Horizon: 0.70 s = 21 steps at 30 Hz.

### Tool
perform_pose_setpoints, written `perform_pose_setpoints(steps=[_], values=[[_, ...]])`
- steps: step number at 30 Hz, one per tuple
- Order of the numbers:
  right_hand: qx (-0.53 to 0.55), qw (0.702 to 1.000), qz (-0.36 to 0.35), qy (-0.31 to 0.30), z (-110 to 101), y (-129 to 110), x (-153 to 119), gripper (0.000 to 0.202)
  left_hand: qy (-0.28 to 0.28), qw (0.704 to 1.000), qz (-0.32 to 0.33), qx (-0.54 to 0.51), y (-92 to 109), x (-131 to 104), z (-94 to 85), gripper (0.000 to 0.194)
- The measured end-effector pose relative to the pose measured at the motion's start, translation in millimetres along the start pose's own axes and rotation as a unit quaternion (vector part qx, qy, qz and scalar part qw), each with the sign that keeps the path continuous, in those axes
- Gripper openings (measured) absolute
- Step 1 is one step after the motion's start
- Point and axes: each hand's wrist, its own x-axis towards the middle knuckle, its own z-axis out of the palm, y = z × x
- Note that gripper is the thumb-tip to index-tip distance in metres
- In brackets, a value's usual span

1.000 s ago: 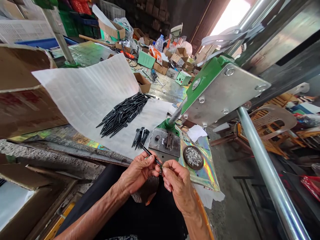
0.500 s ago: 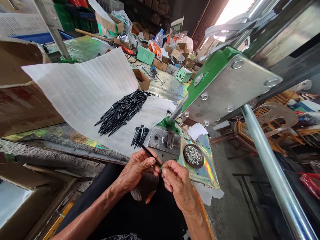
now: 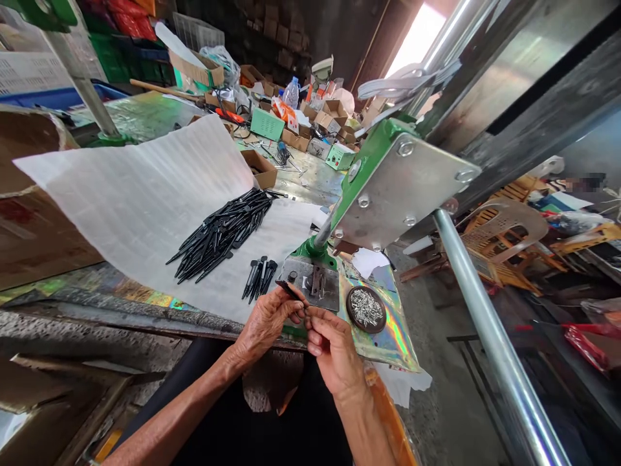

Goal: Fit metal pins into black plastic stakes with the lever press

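Observation:
My left hand (image 3: 266,320) is closed, pinching a slim black piece (image 3: 289,289) between thumb and fingers, its far end sticking out up and left. Against its near end, the closed fingertips of my right hand (image 3: 334,346) meet my left thumb. What lies between those right fingertips is too small to make out. Just beyond both hands is the steel plate (image 3: 330,299) at the foot of a green hand press (image 3: 361,171). Left of it lies a small bunch of black pieces (image 3: 259,278). A round brown dish (image 3: 351,317) at right holds many small silvery metal bits (image 3: 367,307).
A big heap of pointed black pieces (image 3: 220,234) rests on a white foam sheet (image 3: 145,194). The press's bare metal tube (image 3: 490,330) slants down on the right. Cardboard boxes (image 3: 43,220) stand at left. Clutter and green electrical boxes (image 3: 266,124) fill the table's back.
Both hands have risen slightly toward the plate, still together. The black piece has turned, and less of it shows. The camera view has shifted, moving the press left in the picture.

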Motion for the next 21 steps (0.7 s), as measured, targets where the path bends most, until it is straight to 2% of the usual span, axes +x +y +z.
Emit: perform_pose_setpoints(steps=[6, 10, 14, 17, 21], values=[[0.047, 0.999, -0.004, 0.002, -2.2, -1.3, 9.3, 0.033, 0.002, 0.999, 0.022, 0.024, -9.9, 24.7, 4.3, 0.017], [0.053, 0.998, -0.019, 0.004, -12.6, -12.7, -0.7, 0.033, -0.011, 0.999, 0.007, 0.048, -12.4, 48.8, 5.4, 0.018], [0.013, 0.998, -0.063, 0.026, -25.7, -46.0, -36.6, 0.033, -0.034, 0.994, 0.031, 0.103, -17.2, 71.0, 3.4, 0.015], [-0.019, 0.992, -0.097, 0.074, -34.4, -76.8, -69.8, 0.030, -0.048, 0.989, 0.041, 0.136, -21.5, 79.7, 1.3, 0.014], [-0.072, 0.987, -0.085, 0.116, -39.6, -107.0, -105.1, 0.026, -0.061, 0.983, 0.043, 0.170, -23.4, 82.4, 0.6, 0.016]])
